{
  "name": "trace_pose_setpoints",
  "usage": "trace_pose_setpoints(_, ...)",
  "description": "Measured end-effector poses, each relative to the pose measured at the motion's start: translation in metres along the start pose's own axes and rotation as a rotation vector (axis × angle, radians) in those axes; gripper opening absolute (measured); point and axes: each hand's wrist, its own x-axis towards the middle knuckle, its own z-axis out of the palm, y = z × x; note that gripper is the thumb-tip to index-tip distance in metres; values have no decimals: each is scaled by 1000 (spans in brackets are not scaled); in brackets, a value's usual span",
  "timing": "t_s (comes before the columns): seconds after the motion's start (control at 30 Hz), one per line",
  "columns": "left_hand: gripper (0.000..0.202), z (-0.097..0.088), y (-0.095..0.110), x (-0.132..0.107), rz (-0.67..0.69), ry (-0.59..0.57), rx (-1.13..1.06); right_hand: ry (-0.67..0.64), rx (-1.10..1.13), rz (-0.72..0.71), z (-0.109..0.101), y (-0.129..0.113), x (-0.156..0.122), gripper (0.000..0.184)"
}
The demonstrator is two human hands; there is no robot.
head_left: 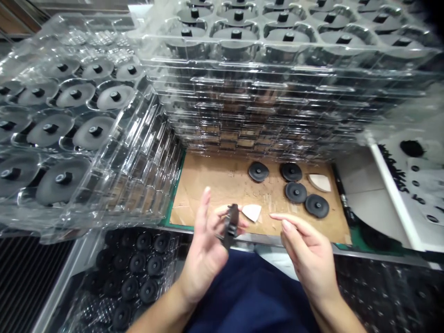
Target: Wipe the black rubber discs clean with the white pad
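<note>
My left hand point(204, 252) holds a black round disc point(230, 225) edge-on between thumb and fingers, above the near edge of the brown cardboard work surface point(215, 185). My right hand point(307, 254) hovers to the right of it, fingers stretched toward the disc, holding nothing. A small white wedge-shaped piece point(252, 212) lies on the cardboard just beyond the disc. Several more black discs point(295, 192) lie further back on the right, next to a second white wedge point(320, 182).
Tall stacks of clear plastic trays point(263, 92) holding black discs stand behind and left point(69, 129) of the cardboard. A bin of loose black discs point(135, 268) sits low on the left. A white sheet with black parts point(412, 185) is at right.
</note>
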Motion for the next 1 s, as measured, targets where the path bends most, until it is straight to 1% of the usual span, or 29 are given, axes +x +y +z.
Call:
trace_pose_setpoints(0.07, 96, -1, -3, 0, 225, -45, 411, 3, -4, -13, -4, -2, -2, 17)
trace_pose_setpoints(0.1, 106, -1, -4, 0, 304, -79, 567, 6, -14, -41, -6, -4, -4, 15)
trace_pose_setpoints(0.13, 110, -1, -5, 1, 357, -116, 671, 10, -31, -83, -7, -8, -6, 14)
trace_pose_setpoints(0.17, 111, -1, -5, 1, 384, -143, 728, 10, -46, -131, -9, -11, -8, 14)
trace_pose_setpoints(0.23, 109, 0, -4, 2, 383, -166, 761, -35, -65, -214, -12, -20, -12, 20)
trace_pose_setpoints(0.27, 109, 0, -4, 1, 374, -172, 765, -90, -70, -235, -12, -24, -13, 22)
trace_pose_setpoints(0.33, 107, 1, -2, 0, 345, -179, 784, -225, -62, -220, -13, -33, -14, 22)
trace_pose_setpoints(0.43, 101, 0, 2, -3, 256, -206, 806, -388, 7, -95, -12, -44, -10, 17)
trace_pose_setpoints(0.5, 95, 0, 4, -5, 174, -220, 769, -467, 92, -8, -12, -50, -8, 17)
trace_pose_setpoints(0.57, 93, 1, 6, -7, 98, -239, 707, -538, 177, 51, -14, -55, -6, 15)
trace_pose_setpoints(0.7, 93, 5, 8, -11, -28, -296, 592, -631, 302, 145, -19, -58, -6, 13)
trace_pose_setpoints(0.87, 97, 13, 10, -13, -208, -373, 465, -703, 412, 260, -25, -52, -9, 13)
trace_pose_setpoints(1.0, 102, 19, 9, -13, -213, -390, 478, -688, 455, 332, -30, -46, -15, 12)
